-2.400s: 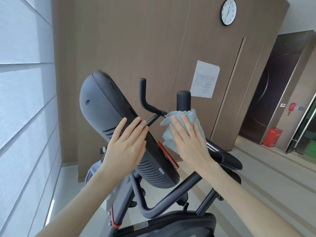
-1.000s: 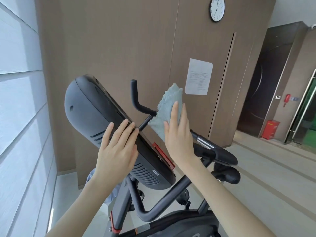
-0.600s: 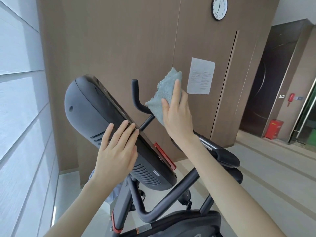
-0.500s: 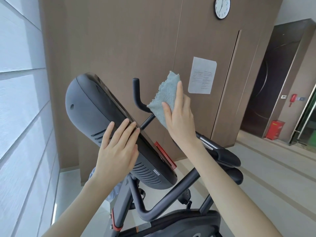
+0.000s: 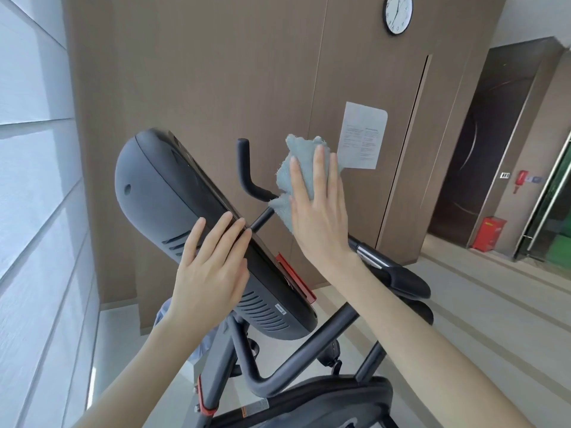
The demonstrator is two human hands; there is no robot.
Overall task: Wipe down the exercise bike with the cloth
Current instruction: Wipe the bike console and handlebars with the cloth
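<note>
The exercise bike (image 5: 265,359) fills the lower middle of the view, its big dark console (image 5: 173,211) tilted up under the left hand (image 5: 210,267), which lies flat and open on the console's back edge, fingers spread, bracing it and grasping nothing. Just to the right, the right hand (image 5: 318,217) is also flat, palm forward, pressing the pale blue cloth (image 5: 293,168) against an upright part of the handlebar (image 5: 247,171) assembly; the cloth bunches above and left of its fingers, and what lies directly behind it is hidden. Judged from this, the wiping is somewhere in its middle: the work is up at the handlebar and console, while the frame tubes, the padded rests below the right wrist and the housing (image 5: 324,403) near the forearms look yet to be done, though no dirt shows either way. Beyond the hands stands a brown panelled wall (image 5: 216,72) with a paper notice (image 5: 361,134) right of the cloth and a clock (image 5: 398,14) high above it; a red box (image 5: 488,237) sits on the pale floor far right.
</note>
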